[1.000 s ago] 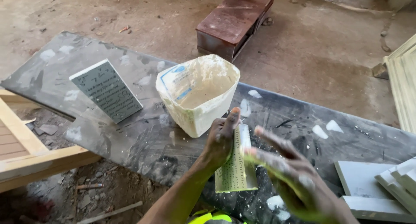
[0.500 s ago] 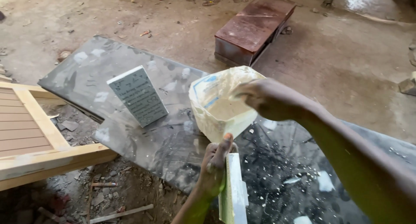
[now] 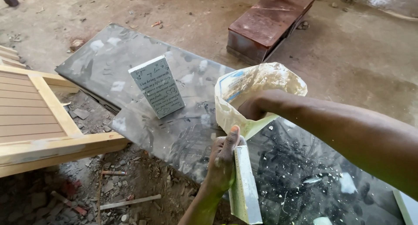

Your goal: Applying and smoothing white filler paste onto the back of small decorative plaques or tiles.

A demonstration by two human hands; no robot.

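Bag (image 3: 261, 92) of pale powder sits on the dark slab (image 3: 109, 64) with its mouth open, and the right hand (image 3: 252, 108) is now pushed down inside it. Half a second back that hand was only hovering over the rim, and a second back it was down by the thin tile, so it's gone from the tile to the bag, probably digging out some of the powder. Only one view here, the head camera looking down. You can't tell if the right fingers are curled or spread, the bag wall hides them; just the knuckles and wrist show, forearm coming in from the right, angled down. Left hand (image 3: 224, 164) comes up from below, fingers closed around the thin tile (image 3: 246, 188), thumb pressed along its top edge, tile held on edge just under the bag. Past the left fingertips a small grey plaque (image 3: 156, 86) with writing stands on the slab. Wooden frame (image 3: 48, 120) lies off to the left, rusty box (image 3: 267, 22) beyond the bag.
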